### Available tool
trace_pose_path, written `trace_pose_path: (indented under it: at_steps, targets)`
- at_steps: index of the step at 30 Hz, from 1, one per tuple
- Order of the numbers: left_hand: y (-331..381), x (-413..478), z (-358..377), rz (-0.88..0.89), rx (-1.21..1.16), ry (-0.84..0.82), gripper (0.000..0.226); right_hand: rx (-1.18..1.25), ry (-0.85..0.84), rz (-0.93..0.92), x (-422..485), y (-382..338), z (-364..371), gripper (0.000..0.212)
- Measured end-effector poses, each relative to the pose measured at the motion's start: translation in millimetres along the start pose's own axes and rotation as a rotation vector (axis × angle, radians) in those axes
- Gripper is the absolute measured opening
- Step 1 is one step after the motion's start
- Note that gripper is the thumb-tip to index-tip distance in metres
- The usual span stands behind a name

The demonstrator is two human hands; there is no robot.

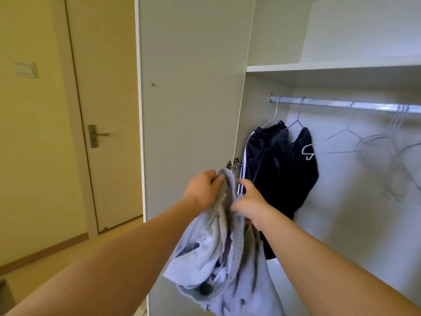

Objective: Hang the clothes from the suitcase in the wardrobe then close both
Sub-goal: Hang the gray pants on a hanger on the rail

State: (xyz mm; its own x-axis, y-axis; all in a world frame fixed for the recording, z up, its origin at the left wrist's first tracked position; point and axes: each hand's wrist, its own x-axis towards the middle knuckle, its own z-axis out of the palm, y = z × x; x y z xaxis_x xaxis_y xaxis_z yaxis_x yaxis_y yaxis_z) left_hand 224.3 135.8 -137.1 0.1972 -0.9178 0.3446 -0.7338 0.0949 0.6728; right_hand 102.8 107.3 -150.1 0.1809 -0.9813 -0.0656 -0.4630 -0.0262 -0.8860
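In front of the wardrobe [355, 201]: a pale garment [218, 258] hangs bunched from both hands, before the open door [193, 87].
Left hand [202, 190]: fingers curled tight round the garment's ribbed top edge.
Right hand [249, 202]: pinches the same edge, just beside the left hand.
Rail [341, 104]: two dark clothes [280, 169] hung at its left end; bare hangers [347, 128] further right.
Shelf [330, 66]: just above the rail.

We lose the rail [341, 104] at the right edge, where the bare hangers [387, 135] blur together beyond counting. The pale garment [218, 258] runs off the bottom edge, and its folds bury the fingertips of our left hand [202, 190]. Our right forearm [319, 247] covers the lower hem of the dark clothes [280, 169].
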Motion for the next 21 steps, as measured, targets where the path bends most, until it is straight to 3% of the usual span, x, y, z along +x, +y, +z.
trace_pose_path:
  at_steps: [2,5,7,10,13,16,18,21]
  targets:
    - [21.2,2.6,0.0,0.159,0.066,-0.031,0.039,-0.030,-0.045,-0.033,-5.6,1.0,4.3,0.056]
    - [37.0,4.4,0.5,0.276,0.059,-0.142,0.028,0.114,0.016,0.037,-13.0,-5.6,-5.4,0.009]
    - [37.4,3.5,0.0,0.233,-0.117,-0.224,0.014,0.176,0.077,0.131,-9.2,-6.0,-19.0,0.029]
    - [27.4,-2.9,4.7,0.069,-0.371,-0.354,0.032,0.185,0.121,0.211,-4.5,1.1,-32.6,0.046]
    - [11.9,-9.1,10.6,-0.075,-0.295,-0.557,0.039,0.281,0.209,0.171,-3.2,3.9,-44.7,0.035]
    - [-6.7,-15.9,14.0,-0.198,-0.136,-0.767,0.046,0.257,0.167,0.152,1.2,17.2,-61.9,0.045]
    - [-18.4,-17.8,17.6,-0.275,-0.033,-0.748,0.048,0.332,0.229,0.136,10.7,22.7,-75.6,0.053]
    - [-19.4,-10.4,27.3,-0.404,-0.225,-0.499,0.024,0.447,0.247,0.216,3.3,14.8,-86.1,0.040]
